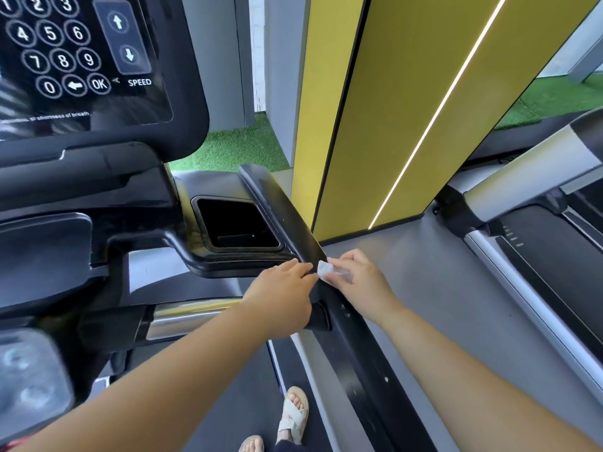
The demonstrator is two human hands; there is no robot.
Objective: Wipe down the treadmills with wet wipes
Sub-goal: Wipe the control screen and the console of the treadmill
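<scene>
The wet wipe (326, 270) is small, white and crumpled, slightly translucent where it bunches, and it lies on the black side rail (284, 210) of the treadmill, right between the two sets of fingers. The right hand (359, 282) has its fingers (339, 267) curled over the wipe, holding it down against the rail; most of the wipe is tucked beneath them and only its left corner shows. The left hand (280, 288) reaches in from the other side with fingers (301, 267) stretched nearly straight, their tips meeting that exposed corner. Whether they pinch it or merely touch it cannot be told.

Just beyond the left fingertips sits a dark square cup holder (235, 226) in the console. Under the left wrist runs a chrome handlebar (195, 314). Far up and left of both hands is the number keypad (52, 44). Past the right fingers stands a yellow pillar (391, 93), with a second treadmill (538, 239) off to their right.
</scene>
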